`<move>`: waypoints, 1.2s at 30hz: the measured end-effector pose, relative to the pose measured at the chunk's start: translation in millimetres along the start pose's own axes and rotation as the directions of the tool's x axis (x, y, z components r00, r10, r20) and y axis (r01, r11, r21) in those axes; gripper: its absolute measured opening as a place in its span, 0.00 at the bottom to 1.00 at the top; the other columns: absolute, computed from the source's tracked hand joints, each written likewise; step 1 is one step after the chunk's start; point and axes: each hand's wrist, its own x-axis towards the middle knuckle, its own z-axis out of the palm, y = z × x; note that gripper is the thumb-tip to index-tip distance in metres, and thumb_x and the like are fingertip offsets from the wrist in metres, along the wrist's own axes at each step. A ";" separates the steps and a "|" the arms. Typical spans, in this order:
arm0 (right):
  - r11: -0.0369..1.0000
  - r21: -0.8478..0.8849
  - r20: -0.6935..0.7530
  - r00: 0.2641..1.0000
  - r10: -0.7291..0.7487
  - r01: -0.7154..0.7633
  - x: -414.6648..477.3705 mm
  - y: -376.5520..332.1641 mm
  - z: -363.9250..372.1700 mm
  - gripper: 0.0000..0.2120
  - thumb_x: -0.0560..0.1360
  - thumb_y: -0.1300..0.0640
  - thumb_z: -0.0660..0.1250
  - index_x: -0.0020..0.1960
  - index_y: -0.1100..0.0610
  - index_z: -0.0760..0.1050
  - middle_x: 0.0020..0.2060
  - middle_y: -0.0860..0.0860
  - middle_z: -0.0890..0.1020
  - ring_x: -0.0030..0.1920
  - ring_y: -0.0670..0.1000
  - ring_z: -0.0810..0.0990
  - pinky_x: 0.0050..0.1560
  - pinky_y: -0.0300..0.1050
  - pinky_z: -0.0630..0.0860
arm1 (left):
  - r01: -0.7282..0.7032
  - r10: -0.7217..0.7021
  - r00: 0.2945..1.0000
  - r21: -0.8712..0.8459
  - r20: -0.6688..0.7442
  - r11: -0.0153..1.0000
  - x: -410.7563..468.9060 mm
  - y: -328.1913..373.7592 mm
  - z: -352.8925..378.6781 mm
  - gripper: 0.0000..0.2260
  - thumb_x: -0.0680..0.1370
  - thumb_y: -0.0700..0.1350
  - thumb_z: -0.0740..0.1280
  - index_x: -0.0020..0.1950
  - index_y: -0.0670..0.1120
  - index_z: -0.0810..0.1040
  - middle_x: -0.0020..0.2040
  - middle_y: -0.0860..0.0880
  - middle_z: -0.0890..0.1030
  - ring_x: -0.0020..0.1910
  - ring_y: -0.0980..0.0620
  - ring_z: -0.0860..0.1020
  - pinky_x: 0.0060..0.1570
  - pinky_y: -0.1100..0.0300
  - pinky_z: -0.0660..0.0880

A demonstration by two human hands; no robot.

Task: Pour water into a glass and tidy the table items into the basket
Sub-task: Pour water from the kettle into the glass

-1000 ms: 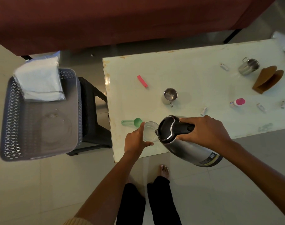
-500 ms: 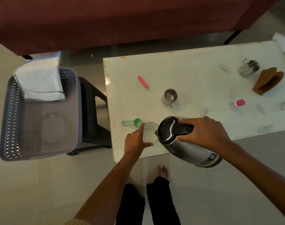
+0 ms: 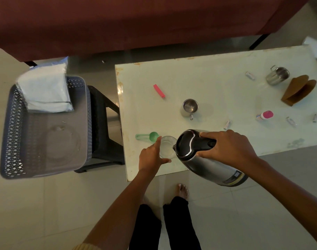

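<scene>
Head view: right hand (image 3: 228, 148) is gripping the kettle (image 3: 204, 167), its spout tilting left over the glass (image 3: 167, 147). Left hand (image 3: 149, 159) is clasping that glass.

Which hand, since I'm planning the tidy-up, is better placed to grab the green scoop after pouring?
Left. The left hand holds the glass right beside the green scoop. The right hand grips the handle of the tilted kettle, farther from the scoop, and would probably have to set it down first.

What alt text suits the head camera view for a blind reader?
A person's right hand tilts a steel kettle toward a glass that the left hand steadies on a pale table. A grey basket sits left, holding a white packet.
</scene>
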 end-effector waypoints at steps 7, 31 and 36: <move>1.000 0.007 0.003 1.000 0.004 -0.004 -0.4 1.0 1.1 0.30 0.69 0.36 0.66 0.68 0.42 0.67 0.61 0.48 0.78 0.60 0.52 0.77 0.57 0.45 0.73 | 0.003 -0.003 1.000 0.009 0.005 1.000 -0.1 0.2 -0.6 0.41 0.69 0.56 0.72 0.75 0.48 0.55 0.62 0.45 0.78 0.54 0.45 0.78 0.53 0.55 0.74; 1.000 0.003 -0.013 1.000 0.002 -0.002 -0.5 0.5 2.3 0.30 0.68 0.36 0.67 0.67 0.42 0.68 0.59 0.49 0.80 0.58 0.53 0.78 0.56 0.46 0.73 | -0.005 0.004 1.000 -0.020 -0.014 1.000 0.9 -3.3 4.4 0.41 0.68 0.56 0.73 0.75 0.48 0.56 0.61 0.45 0.78 0.54 0.46 0.79 0.54 0.53 0.76; 1.000 0.006 -0.007 1.000 -0.010 0.010 0.6 -0.1 1.8 0.30 0.68 0.36 0.67 0.68 0.43 0.68 0.60 0.49 0.79 0.58 0.53 0.77 0.57 0.46 0.73 | 0.007 -0.007 1.000 -0.019 -0.014 1.000 2.4 -4.4 5.6 0.41 0.68 0.57 0.73 0.75 0.48 0.56 0.59 0.44 0.79 0.53 0.46 0.79 0.54 0.54 0.76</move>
